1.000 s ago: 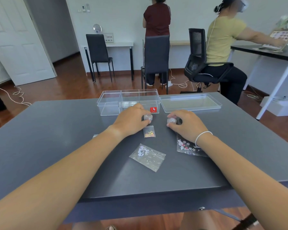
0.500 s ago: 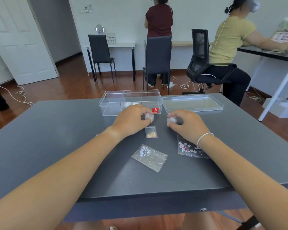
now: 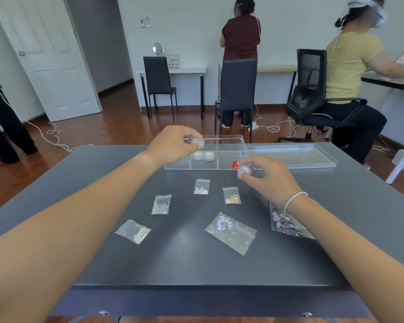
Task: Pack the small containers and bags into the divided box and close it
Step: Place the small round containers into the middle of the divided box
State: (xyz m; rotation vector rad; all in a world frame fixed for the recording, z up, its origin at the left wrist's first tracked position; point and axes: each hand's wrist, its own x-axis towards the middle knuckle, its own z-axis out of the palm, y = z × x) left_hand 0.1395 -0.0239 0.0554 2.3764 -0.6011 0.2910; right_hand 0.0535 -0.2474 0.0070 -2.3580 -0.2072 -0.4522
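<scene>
A clear divided box point(image 3: 229, 139) stands at the far edge of the dark table, with two small round containers point(image 3: 203, 156) in its middle compartment. Above the box's left part, my left hand point(image 3: 173, 144) is shut on a small round container point(image 3: 196, 142). My right hand point(image 3: 265, 174) grips another small round container point(image 3: 244, 170) just in front of the box's right corner, near a red sticker point(image 3: 235, 164). Several small clear bags lie on the table: one with white bits point(image 3: 201, 186), one with orange bits point(image 3: 231, 195), a flowered bag point(image 3: 231, 231).
The box's clear lid point(image 3: 292, 155) lies flat to the right of the box. More bags lie at the left point(image 3: 161, 204), the near left point(image 3: 134, 231) and under my right wrist point(image 3: 287, 223). Behind the table stand chairs and two people at desks.
Both hands have lifted off the table with a round container each. My left hand moved forward over the box; my right hand rose toward the box's right corner. More bags now show.
</scene>
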